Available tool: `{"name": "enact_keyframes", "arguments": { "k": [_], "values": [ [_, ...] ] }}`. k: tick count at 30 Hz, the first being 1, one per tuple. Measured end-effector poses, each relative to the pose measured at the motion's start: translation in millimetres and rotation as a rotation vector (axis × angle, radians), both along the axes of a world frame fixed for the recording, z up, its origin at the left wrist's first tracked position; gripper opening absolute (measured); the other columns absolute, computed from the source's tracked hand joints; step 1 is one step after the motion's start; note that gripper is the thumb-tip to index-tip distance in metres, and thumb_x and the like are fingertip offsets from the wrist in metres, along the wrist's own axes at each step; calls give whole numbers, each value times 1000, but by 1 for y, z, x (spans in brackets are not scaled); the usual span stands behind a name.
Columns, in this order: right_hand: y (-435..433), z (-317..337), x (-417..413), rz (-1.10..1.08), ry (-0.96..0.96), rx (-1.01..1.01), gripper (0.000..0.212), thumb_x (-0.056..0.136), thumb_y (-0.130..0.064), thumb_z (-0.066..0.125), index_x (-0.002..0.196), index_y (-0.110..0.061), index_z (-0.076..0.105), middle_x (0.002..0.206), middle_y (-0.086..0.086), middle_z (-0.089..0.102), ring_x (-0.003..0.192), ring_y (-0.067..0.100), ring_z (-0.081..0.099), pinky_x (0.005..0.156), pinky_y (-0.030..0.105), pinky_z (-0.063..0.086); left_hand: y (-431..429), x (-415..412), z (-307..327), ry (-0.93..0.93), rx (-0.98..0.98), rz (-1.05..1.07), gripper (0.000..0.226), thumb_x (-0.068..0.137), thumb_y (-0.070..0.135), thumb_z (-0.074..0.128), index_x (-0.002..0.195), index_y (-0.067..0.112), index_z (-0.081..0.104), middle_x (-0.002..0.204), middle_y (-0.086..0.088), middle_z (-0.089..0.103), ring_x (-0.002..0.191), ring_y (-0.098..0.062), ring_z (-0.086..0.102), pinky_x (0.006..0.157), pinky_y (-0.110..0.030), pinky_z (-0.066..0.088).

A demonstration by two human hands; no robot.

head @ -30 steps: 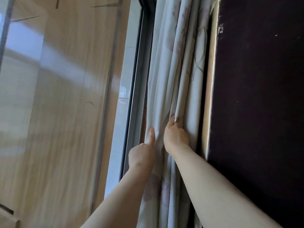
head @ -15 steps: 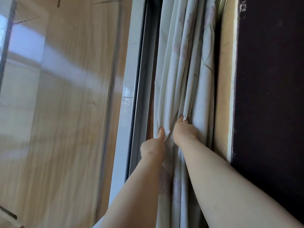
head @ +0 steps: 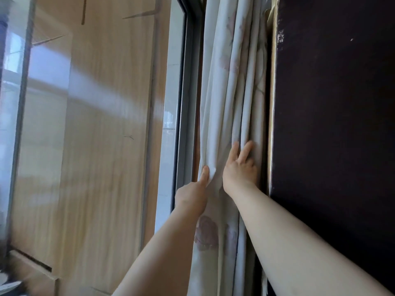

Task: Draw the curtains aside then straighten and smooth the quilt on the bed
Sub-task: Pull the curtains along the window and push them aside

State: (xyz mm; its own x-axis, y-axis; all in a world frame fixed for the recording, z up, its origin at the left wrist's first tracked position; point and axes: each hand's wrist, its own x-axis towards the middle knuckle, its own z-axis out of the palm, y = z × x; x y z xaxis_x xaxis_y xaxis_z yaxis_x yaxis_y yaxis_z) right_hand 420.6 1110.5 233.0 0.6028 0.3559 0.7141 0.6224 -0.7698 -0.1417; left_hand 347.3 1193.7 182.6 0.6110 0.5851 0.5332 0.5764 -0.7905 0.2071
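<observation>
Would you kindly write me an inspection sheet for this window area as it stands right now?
Surface: no bed or quilt in view; only the window side of the room shows.
Job's things: curtain gathered in folds at the right edge of the window, pale with faint flower prints.
Clutter: nothing seen.
Grippers: left hand pinches a fold at the curtain's left edge, thumb up; right hand lies flat on the folds, fingers spread, not gripping.
Cables: nothing seen.
Surroundings: window glass uncovered, with a light wood-look surface showing in it; grey window frame beside the curtain; dark wall panel to the right.
</observation>
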Motion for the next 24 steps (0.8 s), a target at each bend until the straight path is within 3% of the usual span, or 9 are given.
{"name": "enact_keyframes", "arguments": {
  "k": [3, 6, 11, 15, 18, 24],
  "values": [
    [-14, 3, -16, -25, -172, -122, 83, 94, -16, 44, 149, -7, -18, 152, 28, -24, 145, 42, 0, 118, 48, 13, -12, -15, 5, 51, 38, 31, 91, 86, -3, 40, 149, 37, -13, 86, -6, 59, 75, -26, 59, 62, -32, 44],
    [-27, 9, -32, 22, -221, -210, 76, 96, -14, 39, 150, -12, -14, 154, 21, -23, 144, 38, -16, 118, 51, -3, -21, -32, 10, 112, 95, 75, 89, 87, 0, 43, 149, 35, -10, 99, -7, 65, 84, -27, 63, 63, -32, 43],
    [-54, 17, -56, 135, -217, -273, 72, 94, -16, 39, 152, -18, -3, 159, 13, -11, 146, 33, -10, 118, 49, 0, -37, -55, 18, 121, 143, 88, 62, 94, 22, 44, 145, 35, 11, 113, -10, 58, 89, -31, 63, 59, -32, 37],
    [-73, 18, -67, 189, -216, -252, 66, 92, -22, 41, 150, -17, 10, 158, 12, 4, 145, 32, 4, 115, 45, 11, -53, -75, 29, 125, 139, 52, 49, 97, 42, 41, 142, 27, 27, 122, -11, 55, 103, -32, 60, 72, -36, 41],
    [-88, 17, -74, 251, -202, -236, 70, 86, -10, 49, 148, -17, 16, 156, 12, 9, 143, 32, 8, 115, 45, 11, -69, -91, 35, 55, 67, 44, 45, 96, 41, 43, 136, 19, 42, 127, -8, 56, 112, -29, 57, 84, -39, 45],
    [-123, 10, -94, 376, -165, -284, 69, 86, 4, 37, 150, -11, 13, 156, 15, 6, 144, 33, 3, 119, 44, 10, -109, -131, 38, -136, -60, 20, 36, 96, 34, 44, 125, 14, 55, 123, -6, 62, 112, -27, 58, 89, -34, 46]
  ]
}}
